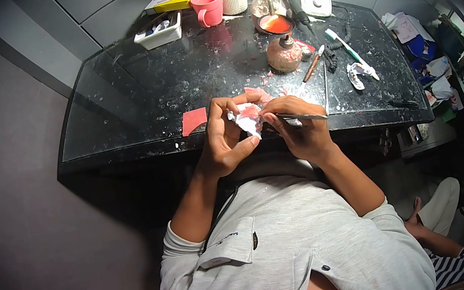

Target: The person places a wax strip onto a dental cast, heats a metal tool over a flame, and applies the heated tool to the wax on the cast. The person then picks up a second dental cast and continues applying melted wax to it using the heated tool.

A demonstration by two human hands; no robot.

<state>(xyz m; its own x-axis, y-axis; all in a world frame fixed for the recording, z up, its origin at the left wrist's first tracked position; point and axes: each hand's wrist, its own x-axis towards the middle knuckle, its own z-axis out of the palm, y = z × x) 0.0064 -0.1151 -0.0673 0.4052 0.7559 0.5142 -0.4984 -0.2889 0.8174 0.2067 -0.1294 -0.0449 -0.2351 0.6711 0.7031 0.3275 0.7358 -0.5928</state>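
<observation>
A white plaster dental cast [248, 125] with pink wax on its top is gripped between the thumb and fingers of my left hand [220, 138], just over the table's front edge. My right hand [306, 136] holds a thin dark metal wax carver [304, 116] like a pen. The carver's tip is at the pink wax, partly hidden by my fingers. Left of my hands lies a flat pink wax sheet [193, 120] with a curved cut corner. Another pink wax piece [257, 93] shows just behind my fingers.
Behind stand a round glass burner [284, 55], an orange-red dish [276, 24], a pink mug [208, 8] and a white tray [161, 32]. To the right lie a wooden-handled knife [312, 66], a toothbrush [345, 47] and a white horseshoe-shaped cast [356, 75]. Another person [438, 221] sits at right.
</observation>
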